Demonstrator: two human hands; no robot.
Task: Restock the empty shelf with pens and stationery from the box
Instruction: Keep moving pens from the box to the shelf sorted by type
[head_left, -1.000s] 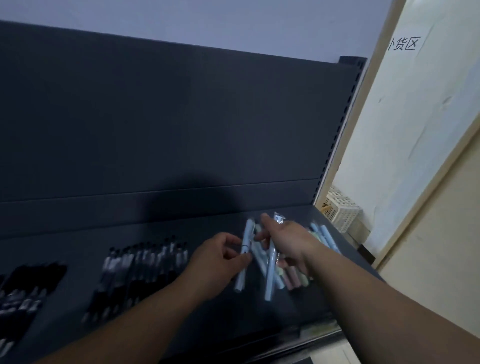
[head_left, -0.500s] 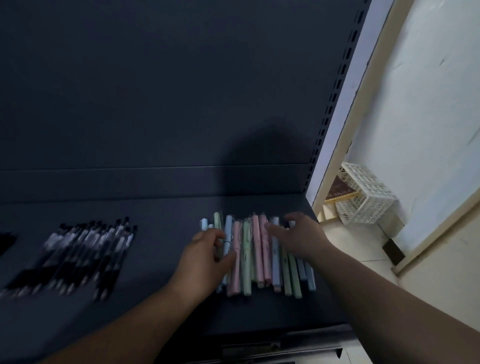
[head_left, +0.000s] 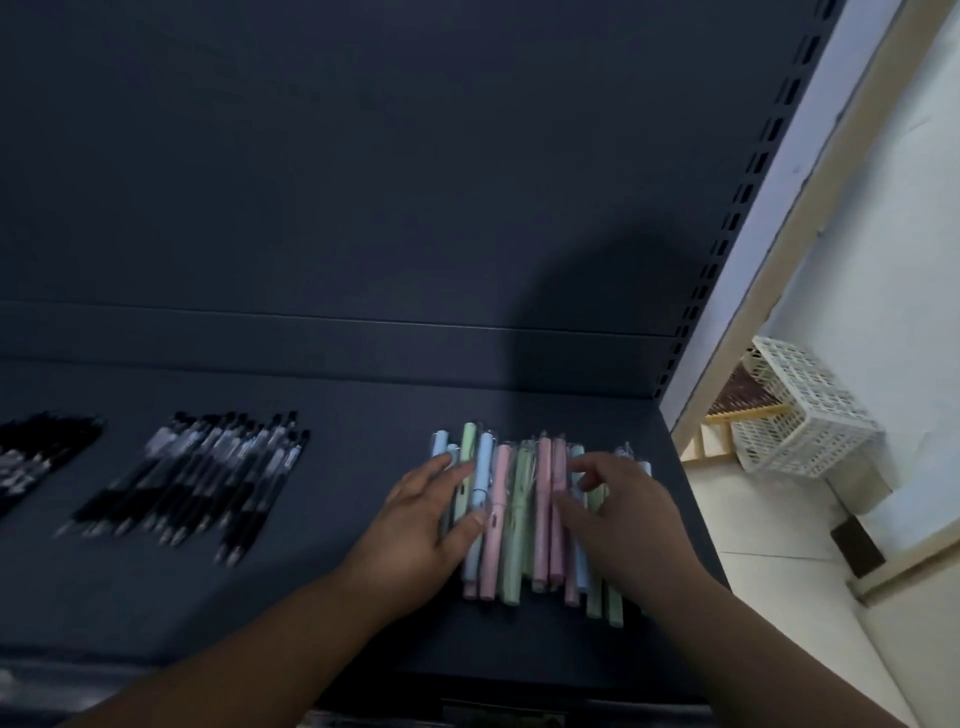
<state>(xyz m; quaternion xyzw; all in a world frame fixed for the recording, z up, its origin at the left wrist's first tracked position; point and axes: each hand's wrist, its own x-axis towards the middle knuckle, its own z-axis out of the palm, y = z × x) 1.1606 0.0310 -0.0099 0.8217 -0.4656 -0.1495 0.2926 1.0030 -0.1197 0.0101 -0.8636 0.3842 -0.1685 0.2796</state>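
Note:
A row of pastel pens (head_left: 519, 514) in blue, green and pink lies side by side on the dark shelf (head_left: 332, 597), toward its right end. My left hand (head_left: 421, 519) rests flat on the left side of the row, fingers spread over the blue and green pens. My right hand (head_left: 618, 514) rests on the right side of the row, its fingers loosely bent over the pink and blue pens. Neither hand lifts a pen. The box is not in view.
Two groups of black pens lie further left on the shelf: one group (head_left: 192, 478) in the middle, another group (head_left: 36, 457) at the left edge. The shelf's perforated upright (head_left: 727, 249) stands at the right. A white plastic basket (head_left: 795, 410) sits on the floor beyond it.
One second ago both hands held blue pens above the shelf. Those pens now lie in the row, and both hands rest on top of it.

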